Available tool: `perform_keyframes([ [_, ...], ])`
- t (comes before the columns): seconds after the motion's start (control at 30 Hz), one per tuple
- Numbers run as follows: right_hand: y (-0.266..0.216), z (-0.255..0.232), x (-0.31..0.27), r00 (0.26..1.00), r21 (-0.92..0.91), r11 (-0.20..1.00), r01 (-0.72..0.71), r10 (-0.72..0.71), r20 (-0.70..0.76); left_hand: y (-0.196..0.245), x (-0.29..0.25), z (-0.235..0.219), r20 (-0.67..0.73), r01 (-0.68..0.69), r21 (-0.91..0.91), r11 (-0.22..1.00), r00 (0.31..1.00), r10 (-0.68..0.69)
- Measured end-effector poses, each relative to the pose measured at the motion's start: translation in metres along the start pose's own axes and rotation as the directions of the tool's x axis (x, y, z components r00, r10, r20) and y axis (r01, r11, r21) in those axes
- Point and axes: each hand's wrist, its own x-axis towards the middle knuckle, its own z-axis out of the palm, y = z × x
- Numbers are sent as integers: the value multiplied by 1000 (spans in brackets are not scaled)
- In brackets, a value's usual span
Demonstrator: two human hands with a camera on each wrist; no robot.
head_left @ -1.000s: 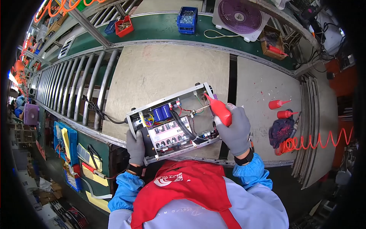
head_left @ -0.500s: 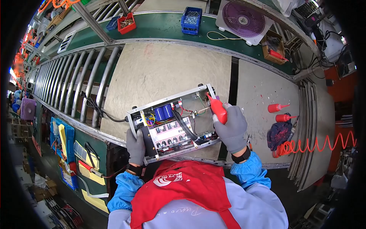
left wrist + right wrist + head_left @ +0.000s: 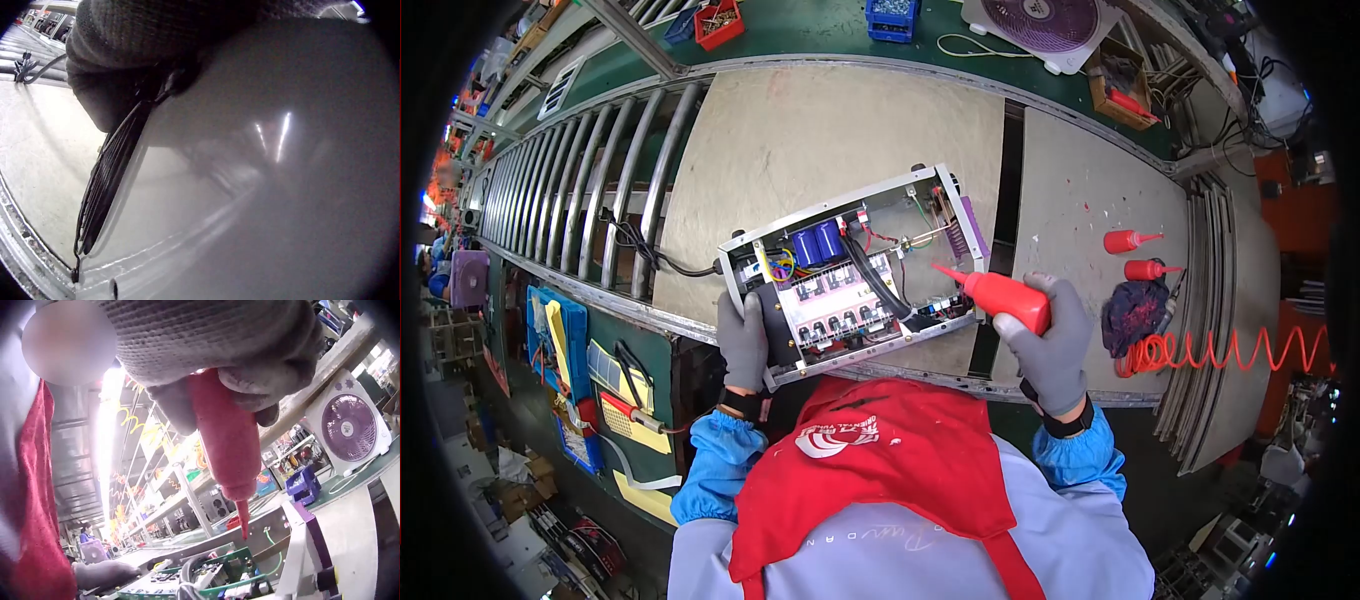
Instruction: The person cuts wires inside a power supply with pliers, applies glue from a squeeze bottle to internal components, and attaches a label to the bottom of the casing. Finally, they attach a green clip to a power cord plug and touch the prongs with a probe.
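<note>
A metal electronics case (image 3: 855, 270), its top off, lies tilted on the bench. Inside are blue capacitors (image 3: 818, 243), a circuit board and wires, with a purple strip (image 3: 972, 226) at the right end. My gloved left hand (image 3: 743, 343) grips the case's near left corner, thumb uppermost; the left wrist view shows that glove (image 3: 137, 56) against a slotted side. In my gloved right hand (image 3: 1052, 345) is a red squeeze bottle (image 3: 1008, 300), held around its body. Its thin nozzle points left over the case's right part; in the right wrist view, the bottle (image 3: 228, 437) points downward.
Two more red squeeze bottles (image 3: 1130, 241) lie at the right, near a stained dark cloth (image 3: 1135, 318) and a coiled orange air hose (image 3: 1220, 350). Metal rollers (image 3: 615, 195) run off to the left. A power cord (image 3: 635, 240) trails from the case. At the back stands a fan (image 3: 1045, 25).
My right hand has drawn the bottle back from the case's far right corner toward the near right side. The left hand keeps its grip. The head view has tilted downward.
</note>
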Motion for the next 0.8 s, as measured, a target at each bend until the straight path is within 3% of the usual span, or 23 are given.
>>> perform_keyframes([
  [0.03,3,0,-2,998,-61,996,58,-58,14,-1,0,0,1,4,16,1000,1000,-4],
  [0.33,-3,-25,-21,997,-70,998,-1,6,77,-7,2,1,-15,3,53,999,1000,-3],
  [0.8,0,-13,-25,988,-125,985,115,-101,113,-4,2,0,-6,0,45,999,1000,1],
])
